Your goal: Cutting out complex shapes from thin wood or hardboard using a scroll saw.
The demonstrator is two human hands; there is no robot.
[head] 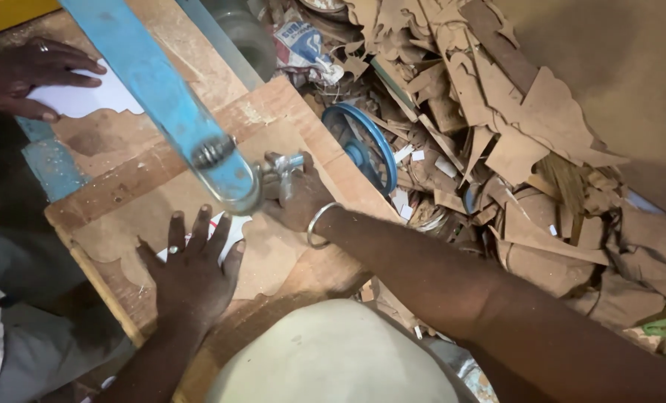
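Workshop bench of bare wood: a thin brown board lies at its centre. Left hand presses flat on it, fingers spread; right hand grips a metal clamp fitting beneath the blue saw arm. Another person's hand rests at ten o'clock; offcuts pile at two o'clock.

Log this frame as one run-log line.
left hand: flat on scalloped board | right hand: at metal clamp under blue saw arm | another person's hand: on white paper

Woodworking shop: blue saw arm, plywood bench, heap of board offcuts.
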